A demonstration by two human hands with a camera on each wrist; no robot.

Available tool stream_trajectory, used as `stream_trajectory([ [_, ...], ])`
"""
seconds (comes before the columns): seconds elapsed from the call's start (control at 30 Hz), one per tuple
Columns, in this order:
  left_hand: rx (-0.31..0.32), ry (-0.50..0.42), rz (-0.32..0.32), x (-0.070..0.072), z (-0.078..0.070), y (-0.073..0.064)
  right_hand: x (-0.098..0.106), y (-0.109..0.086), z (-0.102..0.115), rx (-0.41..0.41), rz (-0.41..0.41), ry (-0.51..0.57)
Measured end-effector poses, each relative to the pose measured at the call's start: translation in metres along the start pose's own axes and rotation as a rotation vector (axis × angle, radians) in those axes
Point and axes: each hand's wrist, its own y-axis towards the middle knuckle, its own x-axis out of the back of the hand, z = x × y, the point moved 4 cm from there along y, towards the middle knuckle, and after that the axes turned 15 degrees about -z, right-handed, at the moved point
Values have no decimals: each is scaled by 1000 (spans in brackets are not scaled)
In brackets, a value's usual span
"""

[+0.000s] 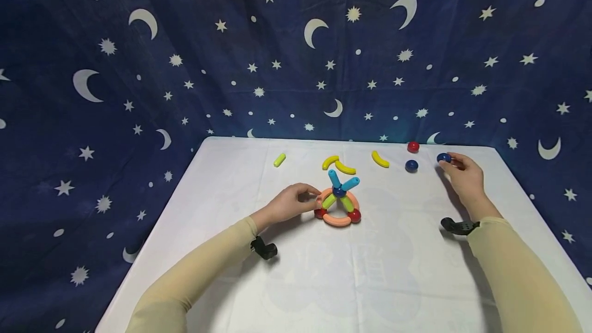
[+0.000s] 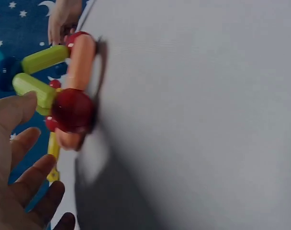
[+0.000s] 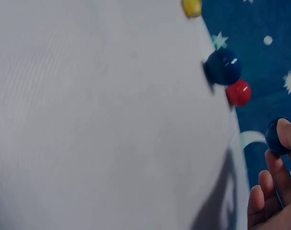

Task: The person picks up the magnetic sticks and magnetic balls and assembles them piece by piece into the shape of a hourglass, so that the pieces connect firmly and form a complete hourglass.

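Observation:
A small structure of magnetic sticks and balls stands mid-table: curved orange sticks (image 1: 336,221) and red balls (image 1: 354,215) at its base, green sticks (image 1: 346,203) rising to a blue ball (image 1: 339,192), two light-blue sticks (image 1: 351,183) on top. At its left side is my left hand (image 1: 292,202), fingers spread; in the left wrist view the thumb lies against a green stick (image 2: 34,91). Towards the far right, my right hand (image 1: 466,179) pinches another blue ball (image 1: 444,158) between thumb and fingers, above the table, as the right wrist view also shows (image 3: 278,137).
Near the back edge of the white table (image 1: 296,292) lie a loose green stick (image 1: 279,160), several curved yellow sticks (image 1: 380,159), a red ball (image 1: 413,147) and a blue ball (image 1: 411,166). A dark-blue curtain (image 1: 277,40) with moons and stars hangs behind.

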Motion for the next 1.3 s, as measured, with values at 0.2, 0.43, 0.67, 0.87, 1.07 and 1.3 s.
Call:
stream_trajectory([
  [0.2, 8, -117, -115, 3, -15, 9, -2, -10, 32, 91, 26, 122],
  [0.43, -27, -353, -204, -6, -33, 16, -27, -45, 88, 208, 190, 231],
  [0.67, 32, -491, -226, -13, -40, 17, -52, -87, 136, 305, 428, 264],
  [0.87, 83, -580, -222, -16, -41, 17, -72, -115, 166, 318, 625, 329],
  [1.07, 84, -628, -226, -18, -43, 16, -88, -132, 188, 317, 776, 400],
  [1.3, 89, -635, -231, -20, -44, 17, -95, -145, 202, 369, 893, 397],
])
